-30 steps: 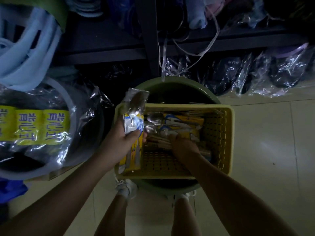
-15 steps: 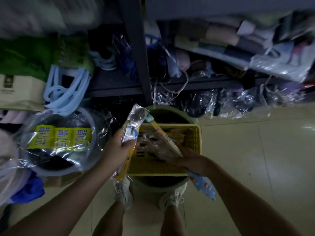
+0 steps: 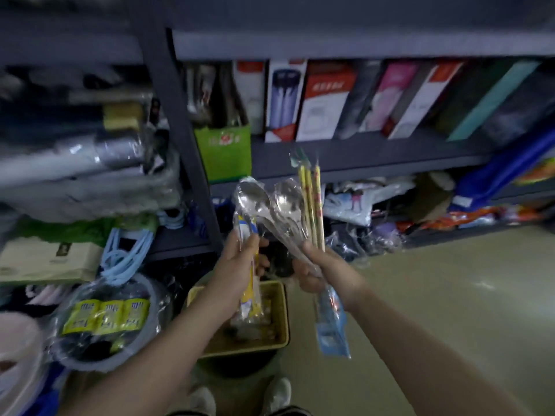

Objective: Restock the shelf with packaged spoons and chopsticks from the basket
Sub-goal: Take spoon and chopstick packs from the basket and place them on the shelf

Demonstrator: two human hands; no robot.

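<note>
Here the carrying step: the left hand curls its fingers round a spoon packet, the right hand grips a spoon-and-chopsticks packet, both raised above the basket. Next, presumably, each packet needs a free slot on the shelf.
</note>
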